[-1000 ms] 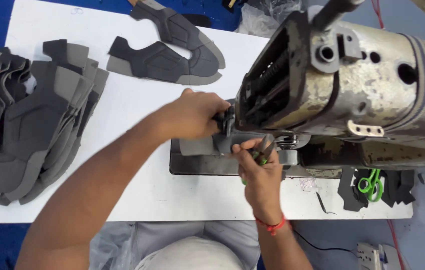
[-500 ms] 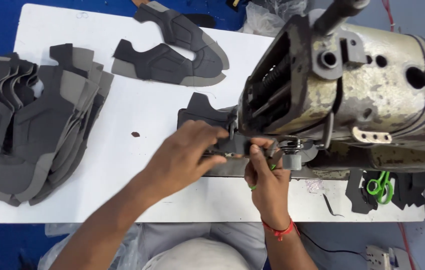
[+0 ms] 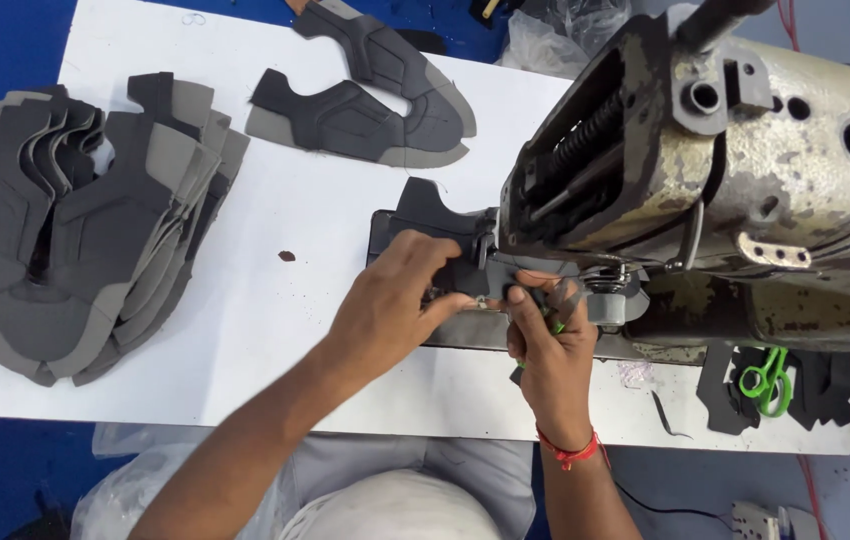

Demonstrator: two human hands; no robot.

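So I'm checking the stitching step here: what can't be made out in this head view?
- Needle point: hidden behind the sewing machine head.
- Dark fabric piece: its near part is covered by the left hand.
- Right hand: holds something green, too covered to identify.
- Machine's right end: cut off by the frame edge.

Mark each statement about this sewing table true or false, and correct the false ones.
1. Both hands work at the sewing machine. True.
2. The big stack of grey pieces lies on the table's right side. False: it lies on the left.
3. The right hand has a red wrist thread. True.
4. The green scissors are in the left hand. False: they lie at the table's right, untouched.
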